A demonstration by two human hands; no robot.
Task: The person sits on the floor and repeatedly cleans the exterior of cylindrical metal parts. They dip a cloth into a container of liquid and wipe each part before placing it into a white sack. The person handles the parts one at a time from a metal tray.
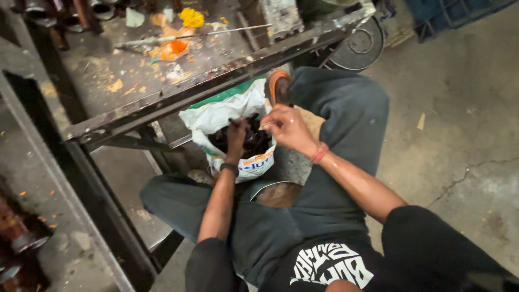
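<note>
A white woven sack (223, 113) with a green stripe stands open between my knees, with dark metal parts (254, 141) inside. My left hand (235, 135) reaches down into the sack's mouth among the dark parts, with its fingers partly hidden. My right hand (287, 128) pinches the sack's right rim and holds it open. A dark band sits on my left wrist and a pink band on my right wrist.
A dirty metal workbench (162, 100) runs along the left, strewn with orange and yellow scraps (175, 47) and a thin rod (194, 35). A round metal disc (358, 46) and a blue crate (448, 13) stand behind. Cracked concrete floor (465, 119) lies at the right.
</note>
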